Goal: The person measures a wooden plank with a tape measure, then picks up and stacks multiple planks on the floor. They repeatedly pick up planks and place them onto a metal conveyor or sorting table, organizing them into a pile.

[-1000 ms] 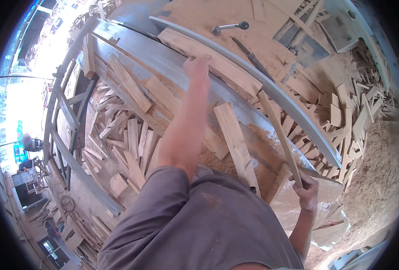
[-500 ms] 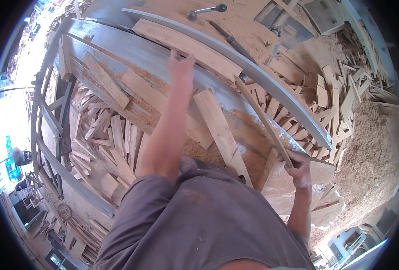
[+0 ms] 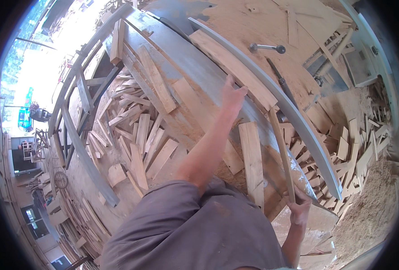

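Observation:
A long pale board (image 3: 233, 67) lies on the metal machine table (image 3: 188, 56), along the curved-looking grey metal fence (image 3: 294, 114). My left hand (image 3: 234, 95) touches the board's near side, thumb and forefinger spread apart. A narrow wooden stick (image 3: 282, 155) runs from the board's near right end back to my right hand (image 3: 299, 208), whose fingers are wrapped round it. The stick's tip meets the board's end. Another wooden board (image 3: 253, 166) lies on the table between my arms.
Loose wood offcuts (image 3: 136, 139) are heaped left of the table, and more offcuts (image 3: 352, 157) beyond the fence. A metal handle with a black knob (image 3: 267, 48) sticks up behind the fence. Sawdust (image 3: 365, 216) is piled at the right. A grey metal frame (image 3: 84, 94) stands at left.
The view has turned, so the bench appears shifted right and lower. My left hand is now nearer the board's stick end. The right hand keeps its grip on the stick.

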Motion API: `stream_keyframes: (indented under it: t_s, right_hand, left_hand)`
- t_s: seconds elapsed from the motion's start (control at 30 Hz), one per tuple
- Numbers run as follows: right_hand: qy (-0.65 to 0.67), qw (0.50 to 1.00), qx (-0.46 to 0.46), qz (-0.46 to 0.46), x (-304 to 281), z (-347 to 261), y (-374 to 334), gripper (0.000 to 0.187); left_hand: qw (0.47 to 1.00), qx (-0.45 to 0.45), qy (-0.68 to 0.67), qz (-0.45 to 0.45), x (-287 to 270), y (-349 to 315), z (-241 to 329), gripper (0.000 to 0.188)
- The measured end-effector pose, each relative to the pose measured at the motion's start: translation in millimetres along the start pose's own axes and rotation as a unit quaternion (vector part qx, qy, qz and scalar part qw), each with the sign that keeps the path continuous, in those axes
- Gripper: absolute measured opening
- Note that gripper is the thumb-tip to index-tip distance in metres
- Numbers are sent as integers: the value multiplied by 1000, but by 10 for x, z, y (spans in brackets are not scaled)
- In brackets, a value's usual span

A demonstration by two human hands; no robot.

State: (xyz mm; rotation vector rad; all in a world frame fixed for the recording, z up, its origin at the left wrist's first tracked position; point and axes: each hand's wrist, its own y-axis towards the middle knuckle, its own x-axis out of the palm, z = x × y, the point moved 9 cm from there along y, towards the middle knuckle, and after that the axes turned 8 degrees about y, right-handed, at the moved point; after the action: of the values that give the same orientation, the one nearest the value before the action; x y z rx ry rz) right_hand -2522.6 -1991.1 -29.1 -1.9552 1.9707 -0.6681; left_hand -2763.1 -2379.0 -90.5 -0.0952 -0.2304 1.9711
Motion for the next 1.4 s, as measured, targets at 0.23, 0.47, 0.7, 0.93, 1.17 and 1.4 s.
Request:
stream_keyframes:
  t_s: [0.23,0.47,0.7,0.93,1.17,1.4]
  right_hand:
    - [5,1000,16,12,-5,15,64,64]
    - [13,1000,15,4,28,82,165,64]
    - [-45,999,12,1,194,-54,237,62]
    - [-40,999,3,16,280,-111,311,59]
    - [-104,994,25,3,286,-126,379,64]
    - [-91,996,7,16,422,-239,466,60]
  left_hand:
    - [999,43,-3,33,-57,72,16,48]
    - [997,66,-2,43,-99,203,-43,59]
    - [995,63,-46,65,-177,404,-289,83]
    - [994,62,86,10,-204,277,-56,87]
    - [995,62,74,27,-141,281,-328,86]
    - [998,60,4,1,-115,219,-314,86]
